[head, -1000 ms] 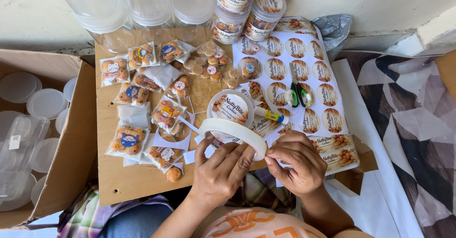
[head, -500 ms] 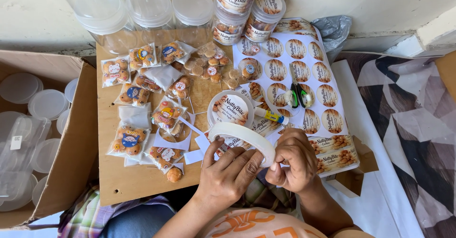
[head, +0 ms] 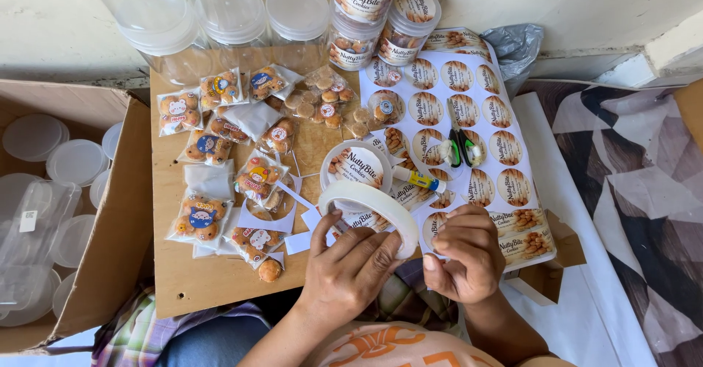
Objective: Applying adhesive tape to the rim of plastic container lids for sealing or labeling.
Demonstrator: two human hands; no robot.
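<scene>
Basically, the tape roll was gripped by curled left hand fingers near the board's front edge while the right hand, fingers pinched on the tape end, probably needed a steady peel.

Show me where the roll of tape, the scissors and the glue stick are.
roll of tape (head: pixel 381 200), head view, on its white outer band.
scissors (head: pixel 460 149), head view, on the green handles.
glue stick (head: pixel 417 180), head view, on its yellow middle.
</scene>
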